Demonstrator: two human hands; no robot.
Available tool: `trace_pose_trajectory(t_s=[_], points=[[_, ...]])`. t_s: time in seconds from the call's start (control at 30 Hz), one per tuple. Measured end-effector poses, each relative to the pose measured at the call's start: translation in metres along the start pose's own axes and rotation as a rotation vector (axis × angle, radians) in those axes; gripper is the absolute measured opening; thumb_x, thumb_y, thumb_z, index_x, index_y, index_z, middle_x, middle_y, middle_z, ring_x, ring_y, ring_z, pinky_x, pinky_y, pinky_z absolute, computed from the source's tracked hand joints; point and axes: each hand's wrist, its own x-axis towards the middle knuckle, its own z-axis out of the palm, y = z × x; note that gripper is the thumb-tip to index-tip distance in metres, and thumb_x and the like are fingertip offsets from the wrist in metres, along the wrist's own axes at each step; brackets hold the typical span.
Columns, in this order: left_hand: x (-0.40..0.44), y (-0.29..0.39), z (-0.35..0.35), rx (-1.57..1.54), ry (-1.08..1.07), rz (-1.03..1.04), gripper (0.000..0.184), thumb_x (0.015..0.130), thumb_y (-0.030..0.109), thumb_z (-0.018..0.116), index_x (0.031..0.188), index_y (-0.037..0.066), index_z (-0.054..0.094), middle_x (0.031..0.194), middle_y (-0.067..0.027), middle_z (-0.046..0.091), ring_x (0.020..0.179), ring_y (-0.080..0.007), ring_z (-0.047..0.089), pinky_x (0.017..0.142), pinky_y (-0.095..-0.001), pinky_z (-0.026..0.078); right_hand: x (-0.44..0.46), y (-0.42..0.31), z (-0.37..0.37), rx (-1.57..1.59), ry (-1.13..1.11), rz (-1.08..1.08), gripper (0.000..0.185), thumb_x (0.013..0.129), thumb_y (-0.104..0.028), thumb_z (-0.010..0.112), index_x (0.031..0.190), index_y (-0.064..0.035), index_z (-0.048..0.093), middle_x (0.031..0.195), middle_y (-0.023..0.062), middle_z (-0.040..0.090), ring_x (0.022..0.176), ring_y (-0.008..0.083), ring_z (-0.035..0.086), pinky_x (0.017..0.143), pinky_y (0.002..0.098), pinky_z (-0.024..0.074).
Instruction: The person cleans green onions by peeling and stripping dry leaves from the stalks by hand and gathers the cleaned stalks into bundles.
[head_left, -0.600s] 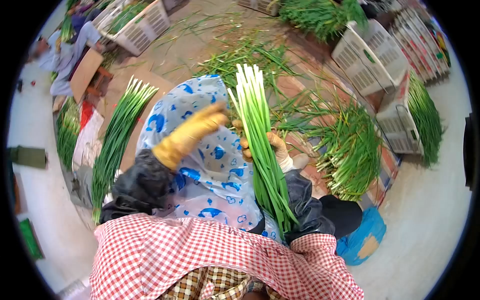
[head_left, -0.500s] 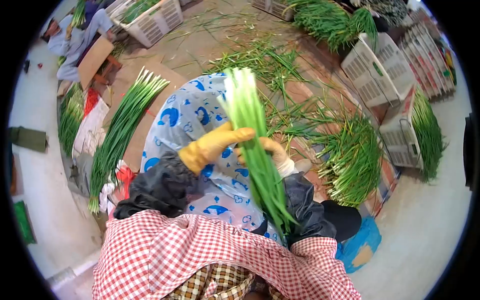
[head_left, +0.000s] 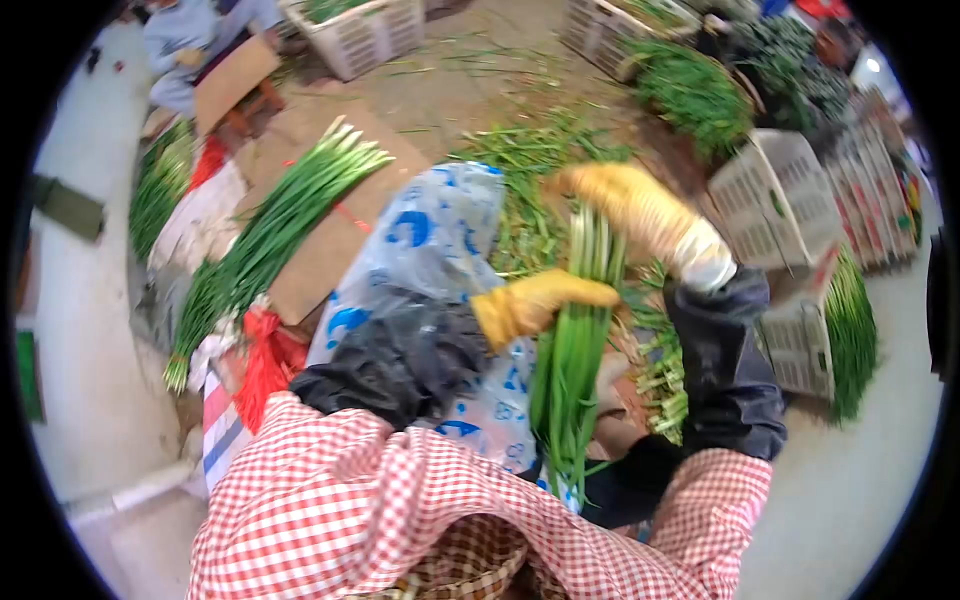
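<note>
In a yellow glove, my left hand (head_left: 545,305) is closed around the middle of an upright bunch of green onions (head_left: 575,365). Its white ends point up and the green leaves hang toward my lap. My right hand (head_left: 620,195), gloved in yellow with a pale cuff, lies across the top of the white ends, slightly blurred, with its fingers stretched to the left. Beneath my left forearm, a clear plastic sheet with blue prints (head_left: 425,225) covers my lap. A larger pile of green onions (head_left: 270,240) rests on cardboard to the left.
Loose leaves and trimmings (head_left: 535,190) litter the floor ahead. White plastic crates (head_left: 765,195) stand at the right, one with greens (head_left: 850,340) beside it. Another crate (head_left: 370,40) is at the back. A person (head_left: 185,45) sits at the far left near a wooden board (head_left: 235,85).
My right hand has moved from the middle of the bunch up to its white ends. The bunch has shifted right and lower, and stands more upright. My left hand still grips it.
</note>
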Motion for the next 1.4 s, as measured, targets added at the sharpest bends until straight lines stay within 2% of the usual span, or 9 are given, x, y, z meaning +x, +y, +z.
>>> trace_pose_trajectory(t_s=[0.23,0.4,0.57,0.63,0.7,0.83,0.9,1.1,1.4], points=[[-0.089,0.142,0.003,0.157,0.218,0.58,0.035,0.079,0.019,0.066,0.105,-0.002,0.056,0.08,-0.0101,0.064,0.07,-0.0215,0.065,0.069,-0.0339,0.054,-0.006,0.051,-0.013,0.53,0.449,-0.103,0.053,0.094,-0.047,0.043,0.127,-0.007,0.053,0.13,0.0096,0.052,0.118,0.0239,0.049,0.097,0.0378,0.0385],[-0.242,0.334,0.038,0.786,0.602,0.718,0.029,0.078,0.016,0.062,0.1,-0.002,0.058,0.076,-0.0146,0.063,0.063,-0.02,0.063,0.059,-0.0323,0.056,-0.079,0.189,0.002,0.202,0.371,0.336,0.034,0.093,-0.035,0.05,0.1,-0.0056,0.065,0.08,-0.0028,0.058,0.069,0.0079,0.049,0.059,0.0233,0.0383],[-0.29,0.378,0.009,1.68,1.404,0.261,0.015,0.083,0.006,0.056,0.096,0.0,0.061,0.078,-0.0085,0.063,0.066,-0.0154,0.06,0.063,-0.0295,0.052,-0.162,0.263,0.036,-0.022,0.264,0.732,0.035,0.087,-0.031,0.053,0.09,0.0019,0.064,0.075,0.0059,0.062,0.067,0.0145,0.055,0.061,0.031,0.0434],[-0.303,0.383,-0.095,1.881,1.146,0.128,0.036,0.082,0.033,0.058,0.103,0.003,0.06,0.089,-0.0146,0.067,0.083,-0.0271,0.065,0.068,-0.0372,0.05,-0.167,0.213,0.043,-0.056,0.124,0.833,0.033,0.088,-0.032,0.053,0.094,-0.0004,0.063,0.081,0.0092,0.063,0.071,0.0207,0.057,0.063,0.0338,0.0443],[-0.247,0.312,-0.12,2.108,1.556,-0.022,0.039,0.074,0.036,0.067,0.097,0.004,0.062,0.085,-0.0164,0.067,0.078,-0.0305,0.066,0.07,-0.0411,0.049,-0.205,0.284,0.028,-0.52,-0.059,0.613,0.037,0.088,-0.035,0.051,0.092,0.0001,0.063,0.082,0.0152,0.064,0.072,0.0243,0.059,0.064,0.0379,0.0455],[-0.181,0.23,-0.238,1.926,1.562,-0.13,0.06,0.079,0.049,0.06,0.121,0.008,0.05,0.105,-0.0207,0.063,0.1,-0.0366,0.059,0.084,-0.0452,0.044,-0.195,0.213,0.004,-0.259,0.131,0.875,0.036,0.087,-0.032,0.054,0.098,0.0014,0.064,0.08,0.014,0.065,0.071,0.0225,0.061,0.065,0.0363,0.0474],[-0.172,0.167,-0.32,2.085,1.494,0.285,0.074,0.08,0.057,0.057,0.13,0.004,0.045,0.115,-0.0255,0.057,0.109,-0.0384,0.054,0.091,-0.0433,0.041,-0.202,0.218,-0.007,-0.131,0.241,0.909,0.035,0.087,-0.03,0.053,0.097,0.001,0.064,0.08,0.0095,0.065,0.071,0.018,0.059,0.065,0.0329,0.0465],[-0.198,0.156,-0.338,1.956,1.236,0.254,0.069,0.092,0.05,0.045,0.134,-0.005,0.039,0.128,-0.0261,0.049,0.118,-0.0387,0.047,0.1,-0.0402,0.035,-0.198,0.27,-0.023,0.016,0.255,1.004,0.035,0.086,-0.032,0.055,0.098,-0.0006,0.065,0.078,0.0061,0.065,0.069,0.016,0.058,0.064,0.0299,0.0462],[-0.046,0.207,-0.179,1.96,0.738,0.456,0.036,0.096,0.017,0.048,0.128,0.001,0.049,0.129,-0.0123,0.051,0.119,-0.0216,0.048,0.101,-0.0308,0.036,-0.09,0.375,0.08,-0.689,0.009,0.412,0.02,0.078,-0.028,0.057,0.088,-0.0126,0.063,0.083,0.0126,0.065,0.08,0.0336,0.062,0.069,0.0424,0.0488]])
